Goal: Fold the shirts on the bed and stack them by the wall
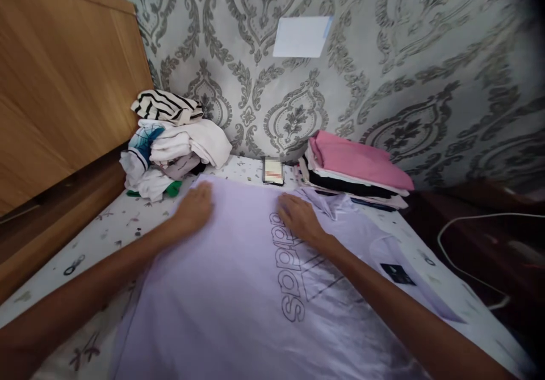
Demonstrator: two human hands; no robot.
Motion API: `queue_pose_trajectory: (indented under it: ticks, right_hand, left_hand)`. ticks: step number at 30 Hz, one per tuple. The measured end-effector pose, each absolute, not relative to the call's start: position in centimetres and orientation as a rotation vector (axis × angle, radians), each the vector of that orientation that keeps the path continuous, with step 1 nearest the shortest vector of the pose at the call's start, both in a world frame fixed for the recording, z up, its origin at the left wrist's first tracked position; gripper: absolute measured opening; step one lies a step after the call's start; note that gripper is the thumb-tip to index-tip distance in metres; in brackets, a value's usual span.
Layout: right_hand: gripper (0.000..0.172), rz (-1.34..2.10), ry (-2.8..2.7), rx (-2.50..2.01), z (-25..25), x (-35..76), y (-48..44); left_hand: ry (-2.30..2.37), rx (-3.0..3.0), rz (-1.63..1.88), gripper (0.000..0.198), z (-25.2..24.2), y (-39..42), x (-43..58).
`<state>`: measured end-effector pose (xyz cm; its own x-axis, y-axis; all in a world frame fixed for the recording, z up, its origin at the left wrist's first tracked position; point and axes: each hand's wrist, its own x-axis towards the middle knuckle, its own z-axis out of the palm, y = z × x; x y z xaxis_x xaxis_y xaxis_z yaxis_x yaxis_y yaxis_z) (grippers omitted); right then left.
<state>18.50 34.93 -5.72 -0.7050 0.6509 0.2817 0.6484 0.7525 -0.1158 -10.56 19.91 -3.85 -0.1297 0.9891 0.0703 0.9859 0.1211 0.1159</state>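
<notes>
Across the white printed sheet (97, 232), almost to its far edge, spreads the lavender shirt (230, 278). A loose clothes pile (187, 144) fills the far left corner, a folded stack (353, 161) the far right. The left hand (196, 207) and right hand (300, 215) touch the shirt; whether their blurred fingers pinch it, I cannot tell.
</notes>
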Motion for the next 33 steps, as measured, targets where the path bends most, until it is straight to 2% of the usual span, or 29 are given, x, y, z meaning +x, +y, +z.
queue_pose_trajectory:
  ticks: [2,4,11,15,18,21,23,29,33]
  right_hand:
    - [0.045,-0.033,-2.658,-1.068,-6.4,18.6,35.0]
    - [0.047,-0.05,-2.671,-1.092,-7.0,18.4,34.9]
    - [0.052,0.083,-2.687,-1.197,-6.7,18.6,35.1]
    - [0.052,0.227,-2.675,-1.201,-6.3,19.3,34.1]
    - [0.055,0.275,-2.709,-1.131,-6.4,20.8,31.0]
    - [0.053,0.242,-2.751,-1.053,-6.2,23.4,26.3]
    - [0.052,0.194,-2.769,-1.059,-5.8,25.8,23.5]
    - [0.049,0.123,-2.773,-1.17,-4.1,34.8,18.9]
    - [0.05,0.097,-2.549,-1.329,-3.5,40.3,15.2]
  left_hand:
    - [2.017,2.234,0.27,0.066,-4.8,22.4,-6.2]
    - [1.906,2.278,0.245,0.07,-5.5,24.6,-4.3]
    - [2.268,1.988,0.14,0.064,-2.7,25.0,-15.1]
    - [2.303,1.966,0.184,0.063,-2.1,23.4,-13.9]
    - [2.214,2.074,0.262,0.07,-3.2,20.6,-7.4]
    - [1.752,2.356,0.12,0.074,-4.0,15.5,-2.1]
    - [1.667,2.429,0.032,0.072,-4.2,12.0,-1.7]
    - [1.973,2.333,-0.013,0.063,-3.1,5.6,-10.2]
    - [2.162,2.228,0.158,0.059,-1.1,2.2,-12.5]
